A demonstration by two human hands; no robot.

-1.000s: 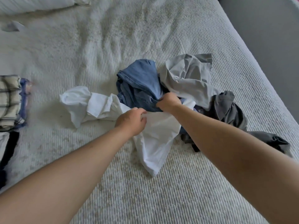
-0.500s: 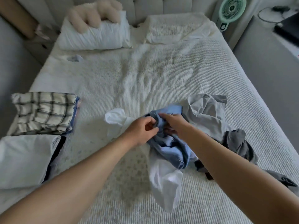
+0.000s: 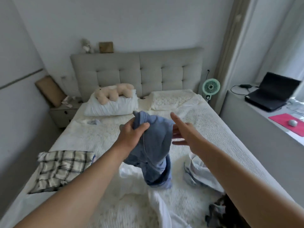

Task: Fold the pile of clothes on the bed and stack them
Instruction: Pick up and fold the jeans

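White ribbed bedding covers the bed, with a grey tufted headboard behind and two pillows against it. The left hand grips a bunched top edge of the blue garment, fingers curled round the cloth, and holds it up above the mattress. The garment hangs from that grip with its long axis running straight down, its lower end crumpled just over the covers. The right hand is spread, fingers straight, just beside the garment's right edge; whether the fingertips touch the cloth I cannot tell. So the fabric lies directly to the left of the right hand, and that hand is the nearer free one to catch a second corner. My guess is the next move needs a pinch on the right side, level with the left grip, to spread the piece flat. A plaid folded stack sits at the left of the bed. Unfolded clothes lie under the right forearm: a white piece and a dark one.
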